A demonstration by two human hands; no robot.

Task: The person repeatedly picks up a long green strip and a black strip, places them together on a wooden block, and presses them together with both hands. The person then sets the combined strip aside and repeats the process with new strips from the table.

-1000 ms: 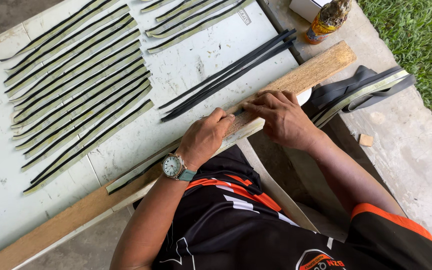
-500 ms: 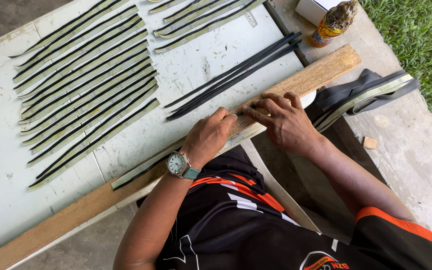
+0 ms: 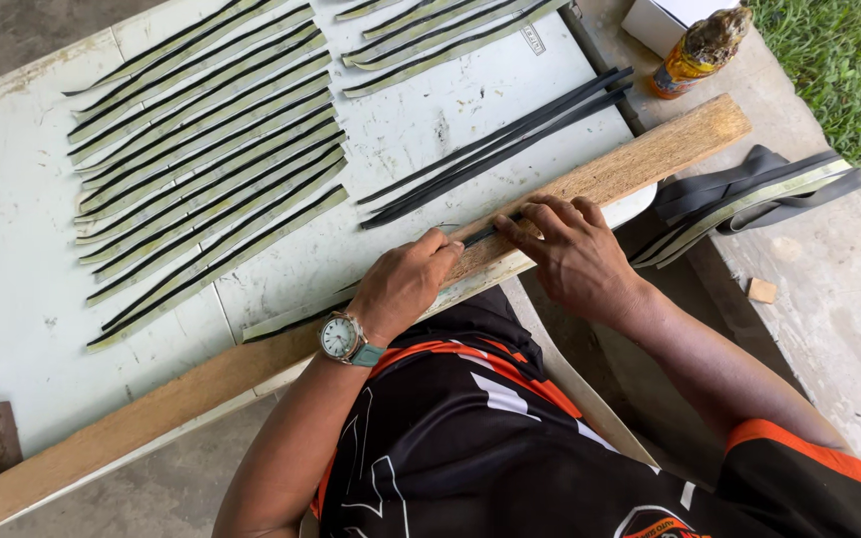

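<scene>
Hands close together on the wooden plank [image 3: 610, 174] at the worktop [image 3: 12, 249] edge: left hand [image 3: 406, 284] curled shut, seemingly gripping a small tool, though I cannot tell which; right hand [image 3: 570, 249] spreads its fingers [image 3: 535, 214] flat, pinning a black strip [image 3: 485, 234] to the plank. Risk here: fingers sit just beside the working point, so a slip could catch them or skew the strip.

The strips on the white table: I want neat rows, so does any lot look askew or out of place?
The pale strips lie in even rows. The black strips cross at their near ends. A loose bundle of strips lies crumpled off the table, beside the wooden plank.
</scene>
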